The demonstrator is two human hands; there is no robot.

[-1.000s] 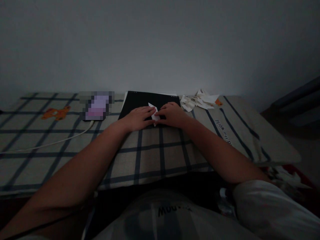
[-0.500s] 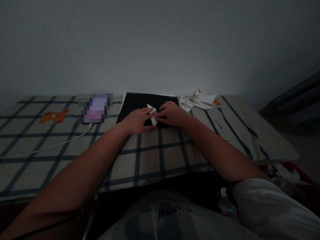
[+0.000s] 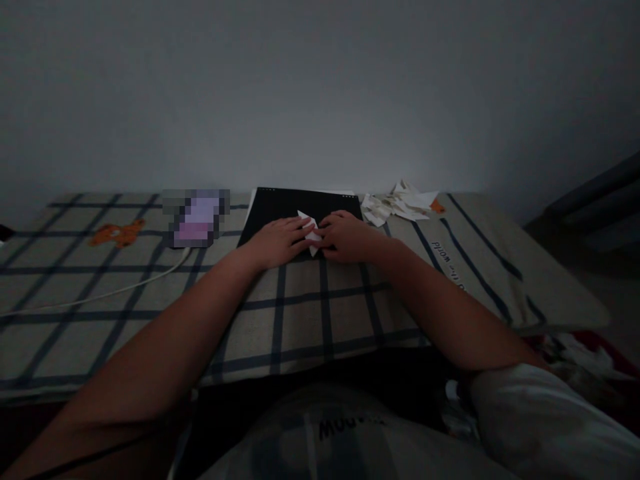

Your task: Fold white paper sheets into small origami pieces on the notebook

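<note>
A small white piece of folded paper, pointed at its upper and lower ends, lies between my hands over a black notebook. My left hand comes from the left, with fingertips and thumb closed on the paper's left side. From the other side, my right hand is bent at the fingers and pinches the paper's right edge. The fingers partly cover the paper, so its exact folds cannot be made out. White sheets show at the notebook's back and left edges.
Crumpled and folded white papers lie right of the notebook. A blurred phone with a white cable is at left on the checked tablecloth. A grey wall stands behind. Below the right edge are a clear bottle and more scraps.
My left thumb has drawn in toward its fingers at the paper. The fingers of my right hand have shifted slightly along the paper's right edge. The whole view has moved a little.
</note>
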